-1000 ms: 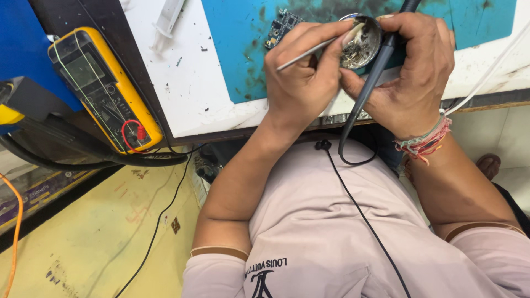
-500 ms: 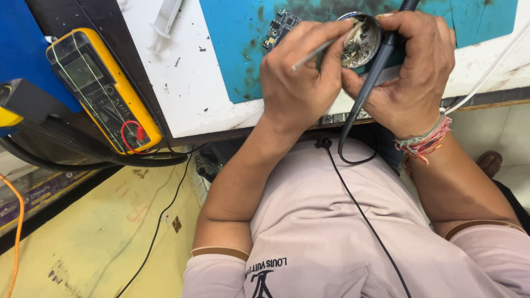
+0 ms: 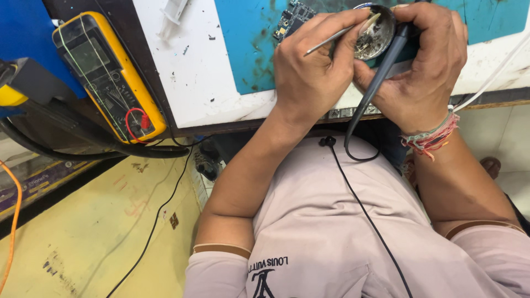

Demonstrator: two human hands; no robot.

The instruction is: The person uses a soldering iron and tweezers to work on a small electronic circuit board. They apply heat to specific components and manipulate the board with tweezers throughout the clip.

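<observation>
My left hand (image 3: 312,74) pinches a thin metal rod (image 3: 337,36) whose tip reaches into a small round metal tin (image 3: 376,34) of greyish residue. My right hand (image 3: 422,72) wraps around the tin's far side and grips a dark soldering-iron handle (image 3: 381,74), which slants down in front of the tin. Its black cord (image 3: 361,207) loops down over my pale shirt. Both hands are over the teal mat (image 3: 248,49) at the edge of the white bench (image 3: 190,72). A small circuit board (image 3: 292,16) lies on the mat just left of my left hand.
A yellow multimeter (image 3: 105,74) with a red lead lies at the bench's left edge, beside a dark strip. A clear syringe (image 3: 172,11) lies on the white surface. Black cables (image 3: 154,212) and an orange cable (image 3: 14,221) trail over the yellowish floor. A white cord (image 3: 491,77) runs at right.
Both hands stay on the tin. The thin rod has slid a little further toward the tin, and the whole view has shifted slightly.
</observation>
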